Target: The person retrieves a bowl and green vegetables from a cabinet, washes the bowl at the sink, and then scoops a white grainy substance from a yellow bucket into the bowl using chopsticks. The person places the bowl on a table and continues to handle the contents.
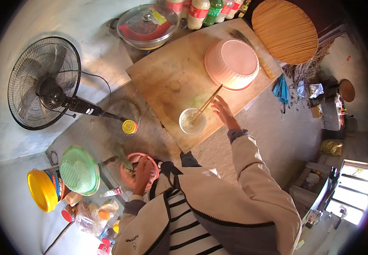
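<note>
My right hand (223, 111) is over the board's right edge with fingers spread, just right of a pair of wooden chopsticks (210, 99). The chopsticks lean out of a white bowl (187, 128) with pale, whitish contents. Whether a fingertip touches them I cannot tell. Bowl and an upturned pink plastic basin (239, 61) stand on a large wooden board (161, 76). At lower left, my left hand (142, 173) is over a pink plastic basket (153, 182), partly hiding what lies in it; whether it grips something I cannot tell.
A lidded pan (147, 27) and filled plastic bottles (198, 14) stand behind the board. A knife with a wooden handle (266, 67) lies beyond the basin, near a round woven lid (284, 32). To the left are a standing fan (51, 92), a green strainer (77, 170) and a yellow-lidded bucket (40, 190).
</note>
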The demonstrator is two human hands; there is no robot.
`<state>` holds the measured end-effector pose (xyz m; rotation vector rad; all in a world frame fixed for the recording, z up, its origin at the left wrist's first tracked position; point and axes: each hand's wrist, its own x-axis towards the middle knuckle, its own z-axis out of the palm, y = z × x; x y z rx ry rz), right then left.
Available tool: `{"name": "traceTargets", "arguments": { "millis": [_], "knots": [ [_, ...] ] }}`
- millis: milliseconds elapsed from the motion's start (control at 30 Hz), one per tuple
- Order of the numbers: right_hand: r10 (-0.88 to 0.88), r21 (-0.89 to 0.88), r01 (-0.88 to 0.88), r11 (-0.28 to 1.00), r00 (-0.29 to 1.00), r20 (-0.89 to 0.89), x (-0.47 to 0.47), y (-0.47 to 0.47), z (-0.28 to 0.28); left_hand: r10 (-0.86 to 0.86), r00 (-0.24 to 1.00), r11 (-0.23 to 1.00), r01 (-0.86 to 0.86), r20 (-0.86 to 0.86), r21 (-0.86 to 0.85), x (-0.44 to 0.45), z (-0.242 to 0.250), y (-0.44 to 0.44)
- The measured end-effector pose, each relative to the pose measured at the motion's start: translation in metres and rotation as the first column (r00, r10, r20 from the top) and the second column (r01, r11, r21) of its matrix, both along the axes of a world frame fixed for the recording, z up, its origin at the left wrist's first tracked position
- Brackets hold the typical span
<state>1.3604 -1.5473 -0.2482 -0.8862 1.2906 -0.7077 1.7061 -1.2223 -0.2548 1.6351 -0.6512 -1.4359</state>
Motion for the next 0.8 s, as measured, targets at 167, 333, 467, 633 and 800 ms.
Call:
{"name": "traceTargets", "arguments": {
  "millis": [167, 333, 467, 633, 800],
  "knots": [
    [0.248, -0.001, -0.248, 0.969, 0.967, -0.052, 0.005, -0.027, -0.004, 0.027, 0.912, 0.991, 0.029, -0.409, 0.131, -0.066, 0.016, -0.07],
    [0.397, -0.184, -0.419, 0.889, 0.907, -0.143, 0.006, 0.02, 0.059, 0.046, 0.818, 0.995, 0.01, -0.573, 0.095, -0.111, 0.0, -0.133],
    [0.294, -0.369, -0.385, 0.846, 0.914, -0.28, -0.011, 0.046, 0.074, 0.038, 0.771, 0.996, 0.024, -0.636, 0.089, -0.126, -0.046, -0.159],
    [0.228, -0.463, -0.376, 0.803, 0.911, -0.344, -0.003, 0.079, 0.068, 0.107, 0.854, 0.994, -0.077, -0.508, 0.08, -0.145, -0.057, -0.175],
    [0.037, -0.548, -0.23, 0.804, 0.94, -0.34, -0.02, 0.104, 0.08, 0.016, 0.832, 0.995, 0.041, -0.554, 0.09, -0.134, -0.042, -0.172]
  ]
}}
